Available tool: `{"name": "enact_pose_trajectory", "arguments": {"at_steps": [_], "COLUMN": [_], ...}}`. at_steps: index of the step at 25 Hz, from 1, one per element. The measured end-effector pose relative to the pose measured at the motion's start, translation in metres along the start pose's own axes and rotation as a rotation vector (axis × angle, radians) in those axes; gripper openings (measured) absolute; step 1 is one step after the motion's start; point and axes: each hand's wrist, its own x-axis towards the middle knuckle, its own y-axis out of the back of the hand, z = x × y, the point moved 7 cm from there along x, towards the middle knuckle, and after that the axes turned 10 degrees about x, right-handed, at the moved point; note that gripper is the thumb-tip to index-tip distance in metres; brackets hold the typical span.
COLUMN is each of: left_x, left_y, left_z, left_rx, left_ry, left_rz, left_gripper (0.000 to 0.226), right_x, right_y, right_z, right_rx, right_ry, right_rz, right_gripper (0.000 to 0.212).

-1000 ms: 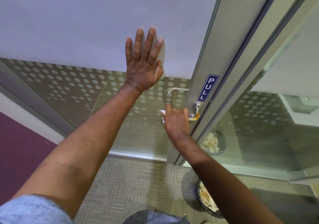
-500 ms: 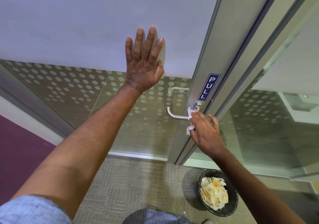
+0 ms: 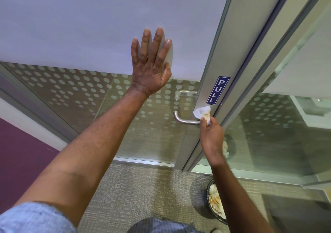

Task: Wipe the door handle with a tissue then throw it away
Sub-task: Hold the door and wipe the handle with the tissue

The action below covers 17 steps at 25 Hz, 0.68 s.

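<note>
A silver lever door handle sticks out from the metal door frame, below a blue PULL sign. My right hand pinches a crumpled white tissue against the handle's base, where it meets the frame. My left hand lies flat on the frosted glass door, fingers spread, holding nothing. The handle's base is hidden behind the tissue.
A black mesh waste bin with crumpled paper stands on the carpet at the lower right, partly behind my right forearm. The glass door has a dotted band low down. A glass side panel is to the right.
My right hand has slid the tissue from the handle's grip to its base at the frame, then shifted slightly upward. My left hand has stayed flat on the glass.
</note>
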Motion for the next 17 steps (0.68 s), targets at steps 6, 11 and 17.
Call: {"name": "enact_pose_trajectory", "arguments": {"at_steps": [6, 11, 17], "left_x": [0.000, -0.001, 0.000], "left_y": [-0.001, -0.001, 0.001], "left_z": [0.001, 0.001, 0.003], "left_rx": [0.004, -0.003, 0.002], "left_ry": [-0.009, -0.004, -0.027], "left_rz": [0.000, 0.004, 0.017], "left_gripper": [0.076, 0.074, 0.071], "right_x": [0.026, 0.018, 0.018], "right_y": [-0.016, -0.027, -0.017], "right_z": [-0.003, 0.002, 0.014], "right_rx": [0.413, 0.873, 0.652], "right_ry": [-0.548, -0.825, -0.699], "right_rz": [-0.186, -0.331, -0.207], "right_gripper": [0.036, 0.030, 0.038]}}
